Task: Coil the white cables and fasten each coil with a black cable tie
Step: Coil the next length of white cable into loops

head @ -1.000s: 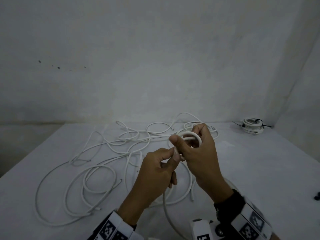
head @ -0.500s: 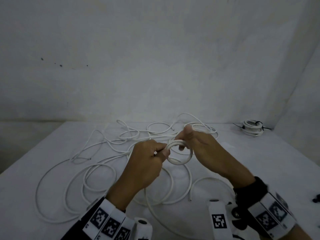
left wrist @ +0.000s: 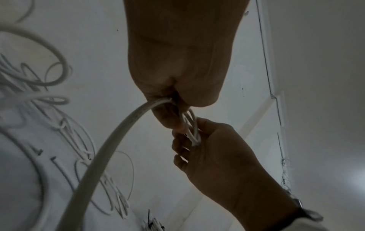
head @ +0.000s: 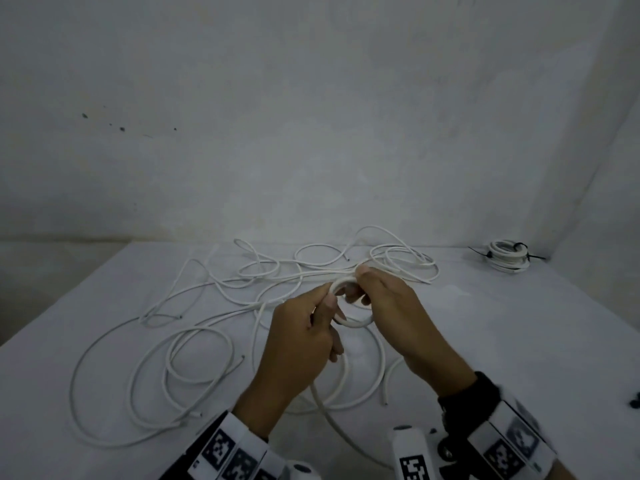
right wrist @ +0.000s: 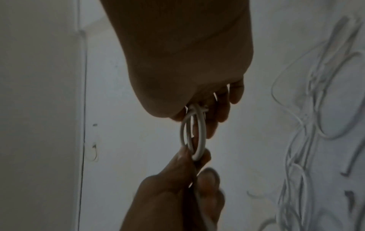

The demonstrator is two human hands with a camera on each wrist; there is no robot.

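Note:
A small coil of white cable with about two turns hangs above the table between both hands. My right hand pinches its far side; in the right wrist view the coil shows edge-on under the thumb. My left hand grips the near side and the free cable tail, which drops away toward me. Loose white cables sprawl over the white table. A finished coil with a black tie lies at the far right corner.
A wall stands close behind the table and another on the right. A small dark object sits at the right edge of the table. Tracking markers are strapped to both wrists.
The coil dropped lower and tilted from upright to nearly flat. My left hand slid along the cable to the coil's near side, and my right hand turned over on the far side.

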